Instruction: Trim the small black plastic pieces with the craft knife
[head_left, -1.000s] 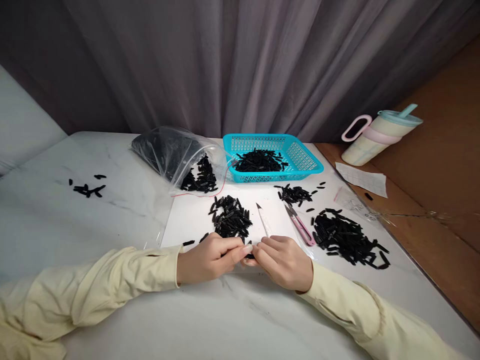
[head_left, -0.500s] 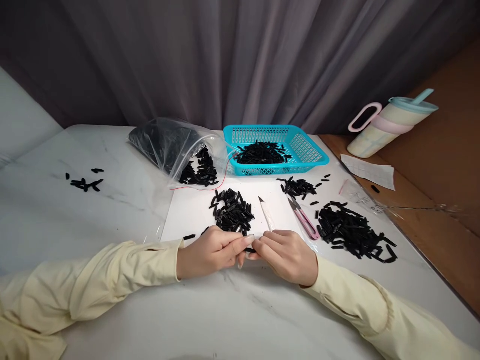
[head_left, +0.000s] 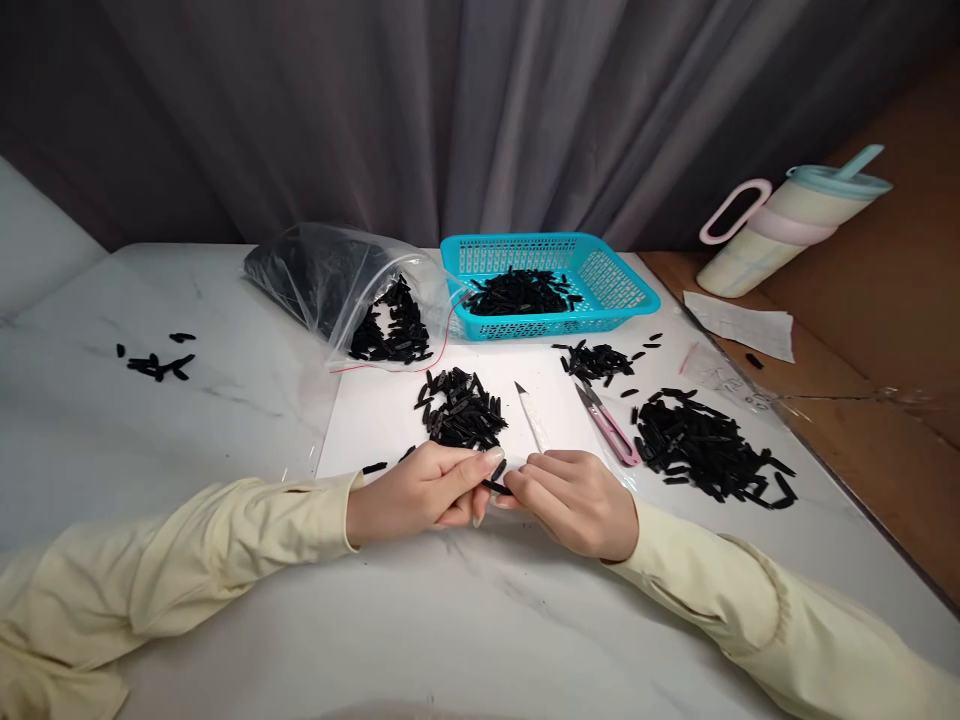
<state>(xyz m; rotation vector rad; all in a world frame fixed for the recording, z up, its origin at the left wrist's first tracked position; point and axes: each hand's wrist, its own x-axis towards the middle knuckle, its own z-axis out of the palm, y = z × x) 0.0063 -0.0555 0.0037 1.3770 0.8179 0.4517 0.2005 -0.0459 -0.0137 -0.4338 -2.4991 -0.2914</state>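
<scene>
Between my two hands is a small black strip (head_left: pixel 496 487), partly hidden by the fingers. My left hand (head_left: pixel 431 487) pinches one end of it between thumb and fingers. The other end is in the closed fingers of my right hand (head_left: pixel 574 500). Just beyond the hands, a pile of black strips (head_left: pixel 461 412) lies on a white sheet (head_left: pixel 390 420). A craft knife (head_left: pixel 531 415) with a pale handle points away from me there. To its right rest pink thread snips (head_left: pixel 609 427), beside a larger heap of black strips (head_left: pixel 701 445).
A clear zip bag (head_left: pixel 322 285) spills black strips at the back, next to a blue basket (head_left: pixel 555 325) holding more. A small black pile (head_left: pixel 596 362) lies in front of the basket. Loose pieces (head_left: pixel 156 366) are far left. A tumbler (head_left: pixel 795 225) and paper (head_left: pixel 739 325) are at right.
My hands have drawn slightly apart, showing more of the black strip between them. The whole view has shifted a little; the piles and tools keep their places.
</scene>
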